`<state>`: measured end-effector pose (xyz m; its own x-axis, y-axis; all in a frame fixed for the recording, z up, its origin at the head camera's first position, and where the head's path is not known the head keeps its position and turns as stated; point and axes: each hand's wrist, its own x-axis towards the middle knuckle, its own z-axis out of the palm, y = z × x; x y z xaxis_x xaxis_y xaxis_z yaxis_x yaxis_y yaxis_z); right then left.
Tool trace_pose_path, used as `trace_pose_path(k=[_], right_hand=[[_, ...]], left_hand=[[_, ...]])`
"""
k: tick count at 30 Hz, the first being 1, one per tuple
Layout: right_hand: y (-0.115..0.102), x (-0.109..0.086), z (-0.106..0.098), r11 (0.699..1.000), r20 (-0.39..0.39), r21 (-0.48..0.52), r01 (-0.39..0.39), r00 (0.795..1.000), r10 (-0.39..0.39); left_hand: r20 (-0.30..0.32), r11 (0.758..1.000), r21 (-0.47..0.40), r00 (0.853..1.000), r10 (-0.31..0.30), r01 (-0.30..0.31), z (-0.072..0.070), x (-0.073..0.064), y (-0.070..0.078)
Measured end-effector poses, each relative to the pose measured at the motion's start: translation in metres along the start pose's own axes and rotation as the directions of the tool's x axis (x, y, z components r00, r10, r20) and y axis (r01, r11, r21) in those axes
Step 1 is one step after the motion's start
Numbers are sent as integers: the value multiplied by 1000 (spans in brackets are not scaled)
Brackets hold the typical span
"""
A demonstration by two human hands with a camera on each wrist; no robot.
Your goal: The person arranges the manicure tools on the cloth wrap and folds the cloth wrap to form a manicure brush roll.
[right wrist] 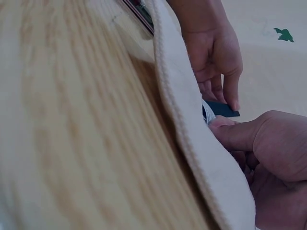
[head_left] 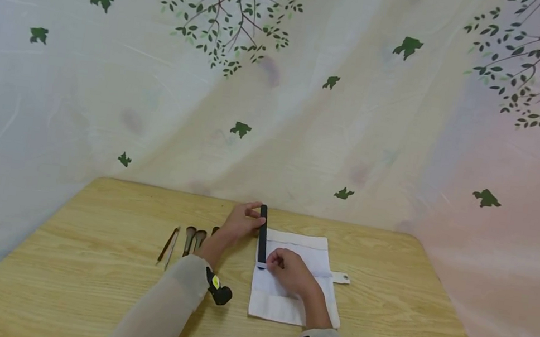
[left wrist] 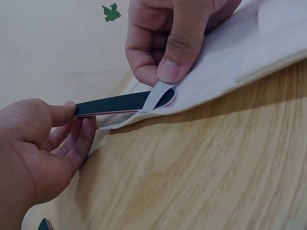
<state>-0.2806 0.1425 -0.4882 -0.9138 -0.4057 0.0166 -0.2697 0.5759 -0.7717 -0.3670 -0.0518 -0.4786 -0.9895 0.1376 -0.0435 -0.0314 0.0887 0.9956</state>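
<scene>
My left hand (head_left: 241, 222) pinches a long black nail file (head_left: 263, 235) between thumb and fingers, near its far end. In the left wrist view, the file's rounded near end pokes out from under a white elastic band (left wrist: 156, 98). That band is sewn to a white cloth roll-up pouch (head_left: 278, 309), which lies unrolled. With thumb and fingertips my right hand (head_left: 291, 272) pinches the elastic band beside the file. In the right wrist view, the pouch's stitched edge hides most of the file.
Left of the pouch lie two brushes (head_left: 188, 240) and two thin sticks (head_left: 166, 247), with another dark tool partly behind my left wrist. A snap strap (head_left: 341, 278) extends from the pouch's right side. A printed curtain (head_left: 282, 153) hangs behind the wooden table (head_left: 399, 308).
</scene>
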Motion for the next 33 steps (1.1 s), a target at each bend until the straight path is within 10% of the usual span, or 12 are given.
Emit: trace_pose_path(k=[33], right_hand=[[-2,-1,0,999,1,-31,-6,1000,6]], left_hand=[[174,980,189,984,31,-64,-3,-1,-4]])
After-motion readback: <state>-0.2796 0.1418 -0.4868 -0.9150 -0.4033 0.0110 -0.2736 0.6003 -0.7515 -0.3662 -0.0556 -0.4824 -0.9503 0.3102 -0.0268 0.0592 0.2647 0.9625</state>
